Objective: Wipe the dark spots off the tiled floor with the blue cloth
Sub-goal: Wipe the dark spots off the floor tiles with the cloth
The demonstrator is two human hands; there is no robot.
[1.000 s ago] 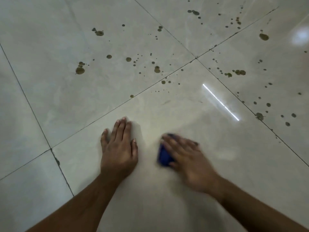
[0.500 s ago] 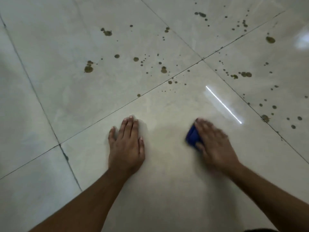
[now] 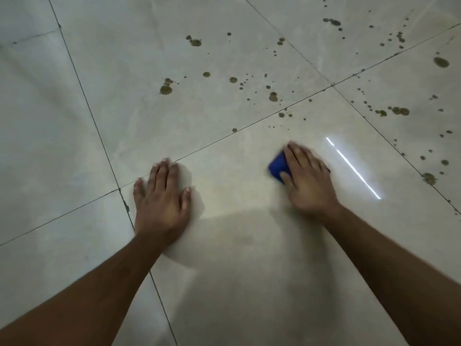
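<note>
My right hand presses a folded blue cloth flat on the pale tiled floor; only the cloth's left part shows from under my fingers. My left hand lies flat on the same tile, fingers together, holding nothing. Dark brown spots are scattered on the tiles beyond both hands, with small ones just past the grout line ahead of the cloth. More spots lie on the tile to the right.
Dark grout lines cross the floor and meet at a joint ahead of my right hand. A bright streak of reflected light lies right of my right hand. A large spot sits on the right grout line.
My right hand has slid the blue cloth to the right and away from me across the tile. My left hand has stayed planted on the floor.
</note>
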